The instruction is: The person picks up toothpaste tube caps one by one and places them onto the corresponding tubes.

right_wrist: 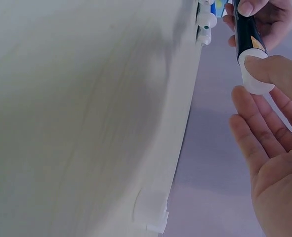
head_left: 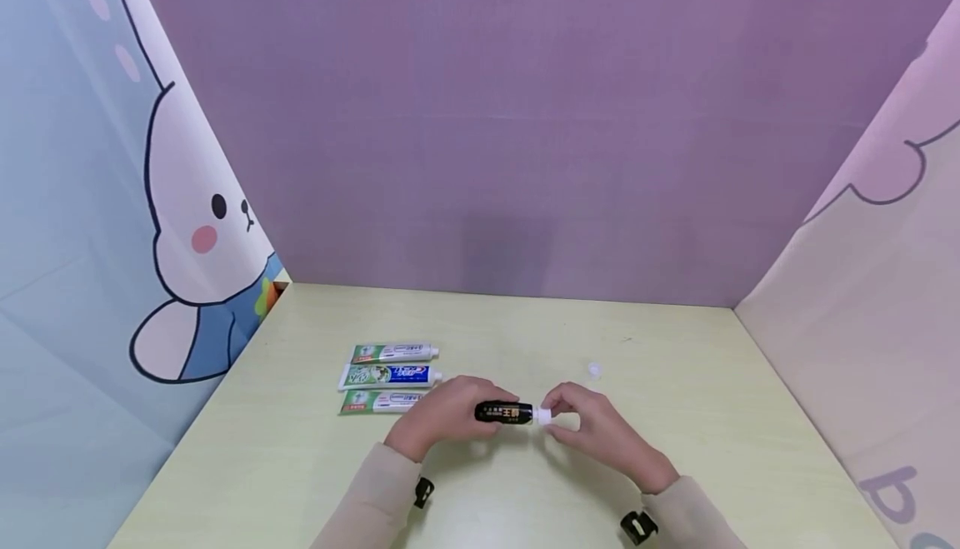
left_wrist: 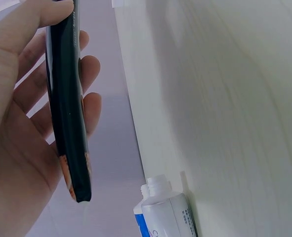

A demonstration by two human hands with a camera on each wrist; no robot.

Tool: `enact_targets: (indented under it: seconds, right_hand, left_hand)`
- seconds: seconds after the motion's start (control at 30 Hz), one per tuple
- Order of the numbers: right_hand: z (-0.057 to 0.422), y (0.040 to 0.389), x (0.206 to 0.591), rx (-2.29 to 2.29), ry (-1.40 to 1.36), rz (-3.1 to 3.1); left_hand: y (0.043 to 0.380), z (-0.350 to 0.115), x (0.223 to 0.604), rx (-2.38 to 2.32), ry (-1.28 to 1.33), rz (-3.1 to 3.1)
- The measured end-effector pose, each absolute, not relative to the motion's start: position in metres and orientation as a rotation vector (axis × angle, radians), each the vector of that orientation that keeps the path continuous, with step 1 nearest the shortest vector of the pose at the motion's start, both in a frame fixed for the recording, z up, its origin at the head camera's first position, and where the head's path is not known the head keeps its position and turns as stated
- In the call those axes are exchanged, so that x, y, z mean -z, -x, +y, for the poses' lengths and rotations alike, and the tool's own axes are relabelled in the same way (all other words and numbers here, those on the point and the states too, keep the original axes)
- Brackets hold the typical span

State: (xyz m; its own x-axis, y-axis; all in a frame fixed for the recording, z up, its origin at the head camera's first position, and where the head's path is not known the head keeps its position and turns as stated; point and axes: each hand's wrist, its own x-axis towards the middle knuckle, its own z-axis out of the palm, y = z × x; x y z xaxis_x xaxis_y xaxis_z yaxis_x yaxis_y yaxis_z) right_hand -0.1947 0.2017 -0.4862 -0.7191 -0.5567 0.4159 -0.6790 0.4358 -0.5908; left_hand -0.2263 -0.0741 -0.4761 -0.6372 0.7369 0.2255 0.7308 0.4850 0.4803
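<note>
Above the table, my left hand [head_left: 459,409] grips a black toothpaste tube [head_left: 504,412] with gold lettering, held roughly level. In the left wrist view the thumb lies on one face of the tube [left_wrist: 66,103] and the fingers curl round behind it. At the tube's right end sits a white cap [head_left: 544,416], which my right hand [head_left: 592,428] pinches between thumb and fingertips. From the right wrist view the thumb covers part of this cap [right_wrist: 257,85]. How far it is screwed on cannot be seen.
Left of the hands lie a green-and-white toothpaste tube [head_left: 393,353], a blue-and-green one [head_left: 388,376] and another green-and-white one [head_left: 375,402], partly behind the left hand. A small white cap [head_left: 594,370] lies beyond the right hand. Fabric panels [head_left: 510,132] enclose the table [head_left: 750,432].
</note>
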Motion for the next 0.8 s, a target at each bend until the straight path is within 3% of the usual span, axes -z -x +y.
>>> enact_targets:
  seconds: [0.8]
  right_hand:
    - [0.1984, 0.1975, 0.4934, -1.24, -1.035, -2.67]
  left_hand:
    - [0.23, -0.0739, 0.4832, -0.879, -1.309, 2.695]
